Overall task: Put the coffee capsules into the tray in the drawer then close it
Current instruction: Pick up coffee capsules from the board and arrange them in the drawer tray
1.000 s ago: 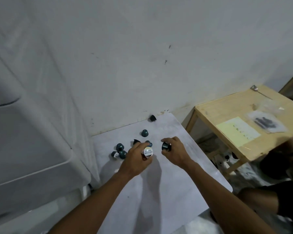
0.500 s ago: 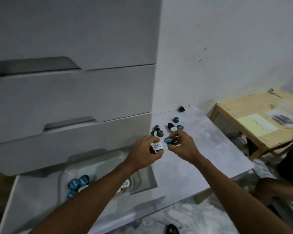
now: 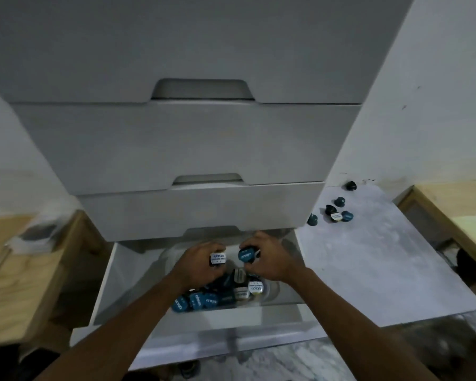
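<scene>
Head view: left hand [image 3: 201, 266] pinches a white-lidded capsule [image 3: 218, 259], right hand [image 3: 270, 259] a blue-lidded capsule [image 3: 245, 255], both above the tray [image 3: 274, 291] in the open drawer [image 3: 107, 292]. Loose capsules [image 3: 337, 213] lie on the table [image 3: 382, 270] right of the drawer. Judged light, rigid, slick; grip by rim.

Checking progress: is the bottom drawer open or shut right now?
Open. The bottom drawer is pulled out past the shut ones above, its tray of capsules exposed beneath both hands.
</scene>
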